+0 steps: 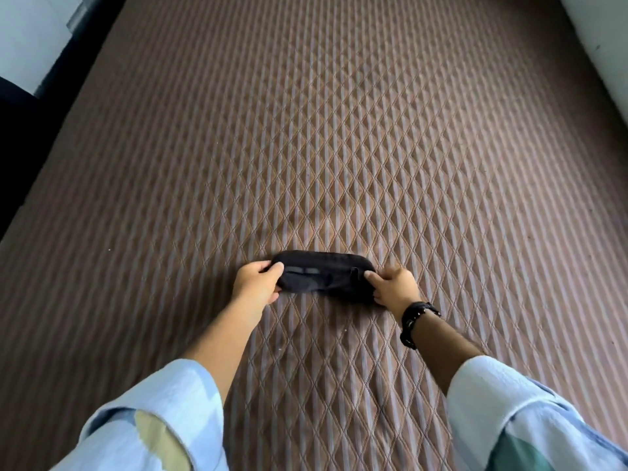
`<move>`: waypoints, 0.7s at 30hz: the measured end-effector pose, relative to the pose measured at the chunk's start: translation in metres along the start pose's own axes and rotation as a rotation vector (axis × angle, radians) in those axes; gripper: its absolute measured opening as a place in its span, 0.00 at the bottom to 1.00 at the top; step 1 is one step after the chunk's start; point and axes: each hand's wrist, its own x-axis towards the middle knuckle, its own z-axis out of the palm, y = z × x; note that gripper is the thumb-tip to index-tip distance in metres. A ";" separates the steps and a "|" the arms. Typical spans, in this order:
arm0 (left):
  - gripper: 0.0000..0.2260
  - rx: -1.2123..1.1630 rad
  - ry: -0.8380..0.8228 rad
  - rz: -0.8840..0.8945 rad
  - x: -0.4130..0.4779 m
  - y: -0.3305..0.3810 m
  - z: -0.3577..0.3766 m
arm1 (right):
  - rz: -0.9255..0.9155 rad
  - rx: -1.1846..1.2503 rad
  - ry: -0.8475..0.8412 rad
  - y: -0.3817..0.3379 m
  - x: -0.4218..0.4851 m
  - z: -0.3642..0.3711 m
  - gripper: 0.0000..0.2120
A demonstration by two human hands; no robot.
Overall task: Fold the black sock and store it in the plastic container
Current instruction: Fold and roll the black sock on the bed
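Note:
A black sock [325,275] lies stretched sideways on the brown quilted mattress [339,147], in the lower middle of the head view. My left hand [257,283] pinches the sock's left end between thumb and fingers. At the sock's right end, my right hand [396,287] grips the fabric; a dark beaded bracelet [416,322] circles that wrist. The sock looks doubled over, with a grey band showing near its left end. No plastic container is in view.
The mattress stretches far ahead and to both sides. Its left edge drops to a dark floor [20,158] beside a pale wall [30,35]. A white wall [608,62] runs along the right edge.

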 end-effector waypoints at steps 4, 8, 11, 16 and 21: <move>0.14 -0.022 0.006 -0.054 0.001 -0.005 0.003 | 0.147 0.164 -0.007 -0.002 -0.004 -0.005 0.12; 0.14 -0.003 0.020 -0.019 0.000 -0.014 0.006 | 0.204 0.207 -0.035 -0.003 -0.002 -0.006 0.15; 0.14 -0.068 0.044 -0.012 -0.004 -0.013 0.010 | 0.242 0.193 -0.036 -0.007 -0.003 -0.004 0.21; 0.20 -0.056 0.070 0.042 -0.011 -0.011 0.020 | -0.322 -0.303 0.318 -0.002 -0.025 0.012 0.30; 0.20 0.036 0.079 0.080 -0.007 -0.016 0.021 | -0.868 -0.973 0.112 0.005 -0.027 0.020 0.25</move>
